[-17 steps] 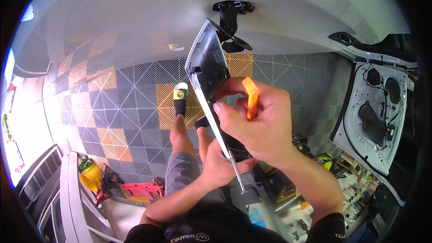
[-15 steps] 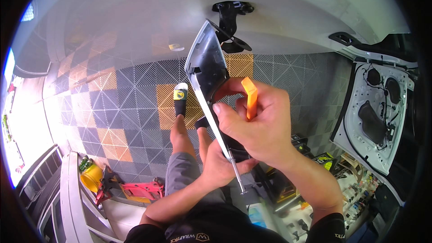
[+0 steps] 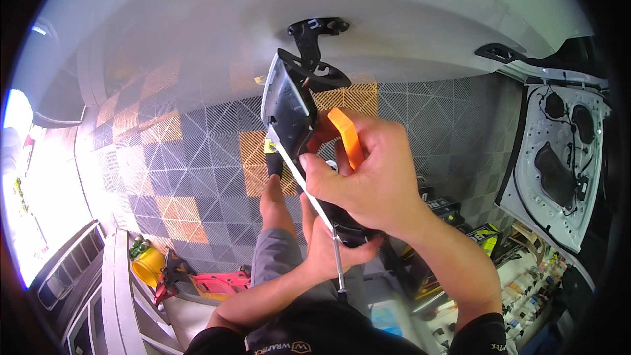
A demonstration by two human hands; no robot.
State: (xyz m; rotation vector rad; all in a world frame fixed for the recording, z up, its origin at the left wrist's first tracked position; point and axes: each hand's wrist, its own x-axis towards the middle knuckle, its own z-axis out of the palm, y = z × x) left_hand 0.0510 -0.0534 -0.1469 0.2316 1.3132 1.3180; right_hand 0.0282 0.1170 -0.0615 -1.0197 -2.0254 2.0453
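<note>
A long car part [image 3: 285,102] with a white outer edge and a hollow black inner side stands tilted in front of me. My left hand [image 3: 327,250] is closed round its near end from below. Beside that hand a thin metal rod [image 3: 339,263] sticks out toward me. An orange plastic pry tool [image 3: 346,137] is tucked in the curled fingers of my right hand [image 3: 368,181], its flat end pointing up. The right thumb and fingertips lie against the black side of the part. Beyond its far end, a black bracket [image 3: 306,43] projects from the white body panel [image 3: 197,33].
On the right hangs a door [image 3: 549,158] with its inner metal bared and wiring showing. A red jack-like frame [image 3: 213,283] and a yellow bucket [image 3: 148,266] stand at lower left, near a grey metal frame [image 3: 117,283]. Small items cover a pale surface [image 3: 519,296] at lower right.
My view has shifted slightly, so the bracket sits lower and further left. The part's far end has come down and left with my hands. The orange tool leans further left.
</note>
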